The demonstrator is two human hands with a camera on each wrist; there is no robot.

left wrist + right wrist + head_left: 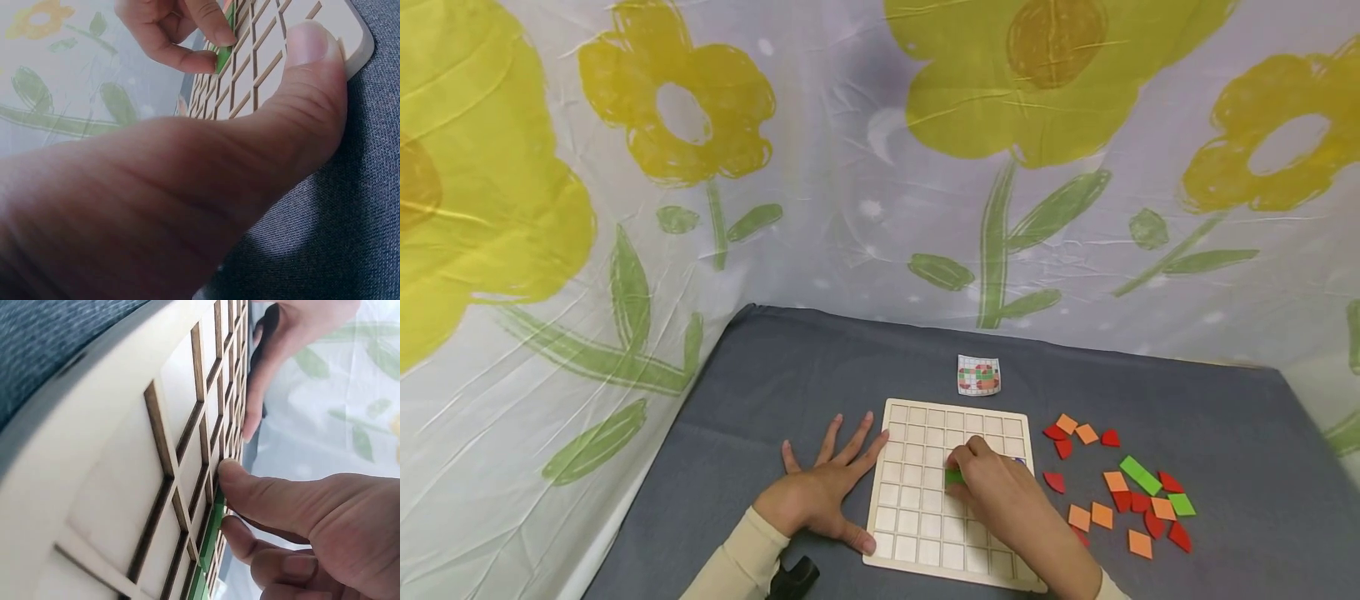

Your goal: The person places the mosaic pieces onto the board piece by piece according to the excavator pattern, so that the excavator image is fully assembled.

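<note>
The wooden grid board (907,522) lies on the dark cloth. My left hand (827,492) is spread at its left side, with the thumb on the lower left corner, seen close in the left wrist view, and a fingertip at the left edge. Over the middle of the board my right hand (1000,492) pinches a green piece (953,477) between thumb and fingers. In the right wrist view this green piece (212,534) sits at the grid's cells, with more green just below it. The right hand hides part of the board in the head view.
Right of the board lie loose red pieces (1054,482), orange squares (1139,544) and green pieces (1141,475). A small patterned card (979,376) lies beyond the board. A black object (793,578) is near the left forearm. A flowered curtain hangs behind.
</note>
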